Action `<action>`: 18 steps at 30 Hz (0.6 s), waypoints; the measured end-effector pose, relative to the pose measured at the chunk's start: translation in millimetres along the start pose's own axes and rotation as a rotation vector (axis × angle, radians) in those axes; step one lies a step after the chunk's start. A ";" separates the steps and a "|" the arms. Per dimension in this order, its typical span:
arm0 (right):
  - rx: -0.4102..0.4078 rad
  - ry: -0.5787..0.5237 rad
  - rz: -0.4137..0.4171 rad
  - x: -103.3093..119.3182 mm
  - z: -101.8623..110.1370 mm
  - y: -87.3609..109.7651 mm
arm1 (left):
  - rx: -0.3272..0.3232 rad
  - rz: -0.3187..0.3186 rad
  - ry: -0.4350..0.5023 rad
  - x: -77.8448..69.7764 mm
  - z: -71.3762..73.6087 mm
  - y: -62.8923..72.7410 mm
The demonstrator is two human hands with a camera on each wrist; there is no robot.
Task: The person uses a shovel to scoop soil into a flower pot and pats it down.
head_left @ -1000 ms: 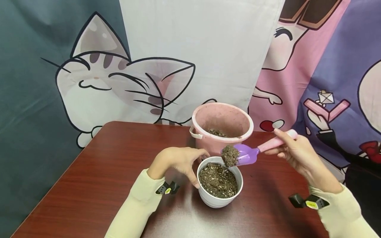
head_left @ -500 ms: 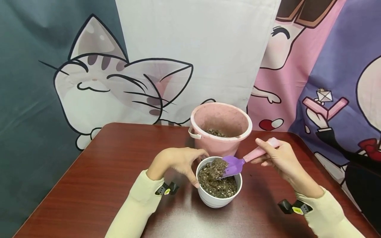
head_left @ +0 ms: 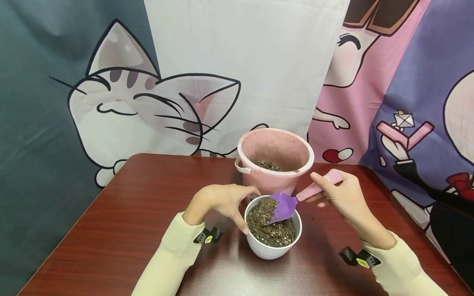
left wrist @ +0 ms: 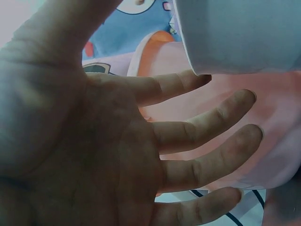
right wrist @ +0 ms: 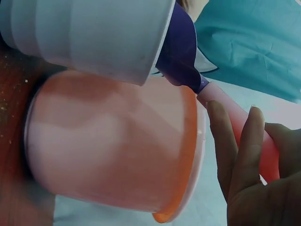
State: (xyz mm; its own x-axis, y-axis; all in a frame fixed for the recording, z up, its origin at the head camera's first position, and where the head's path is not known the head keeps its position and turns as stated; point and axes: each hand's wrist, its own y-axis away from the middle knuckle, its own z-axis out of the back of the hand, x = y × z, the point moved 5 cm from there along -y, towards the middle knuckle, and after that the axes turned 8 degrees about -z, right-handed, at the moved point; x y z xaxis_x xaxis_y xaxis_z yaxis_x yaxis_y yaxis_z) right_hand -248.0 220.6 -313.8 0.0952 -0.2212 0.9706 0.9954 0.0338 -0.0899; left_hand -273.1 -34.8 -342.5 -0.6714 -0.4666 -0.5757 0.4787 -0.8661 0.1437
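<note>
My right hand grips the pink handle of a purple-bladed hand trowel. The blade tilts down to the left, its tip in the dark soil that nearly fills a white flowerpot. On the pot's left side, my left hand touches the rim with thumb and forefinger spread apart. Seen from the left wrist, the other fingers reach out loosely, and the forefinger's tip meets the pot's edge. In the right wrist view, the trowel blade crosses the pot's rim.
A pink bucket with some soil low inside stands right behind the pot, its pale handle hanging at the left. Both stand on a reddish-brown table. Behind the table hangs a cartoon-printed cloth.
The trowel, held up with a clump of soil a second ago, has come down and left into the pot. Its clump now lies spread on the pot's soil. The left hand stays put.
</note>
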 end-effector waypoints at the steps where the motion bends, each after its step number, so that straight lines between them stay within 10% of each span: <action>1: -0.005 -0.006 0.006 1.8 0.0 0.7 | -0.001 -0.002 0.001 0.1 0.0 0.0; 18: -0.176 0.113 0.206 26.0 16.5 5.9 | -0.006 -0.005 0.004 -0.1 0.4 0.8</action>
State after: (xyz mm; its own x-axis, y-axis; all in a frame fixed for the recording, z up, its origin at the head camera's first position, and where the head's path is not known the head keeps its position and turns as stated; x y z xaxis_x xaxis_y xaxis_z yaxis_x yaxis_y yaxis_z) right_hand -239.9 231.1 -285.4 0.2867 -0.3347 0.8976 0.9409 -0.0781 -0.3296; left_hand -272.8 -35.6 -342.0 -0.6717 -0.4616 -0.5795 0.4787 -0.8674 0.1361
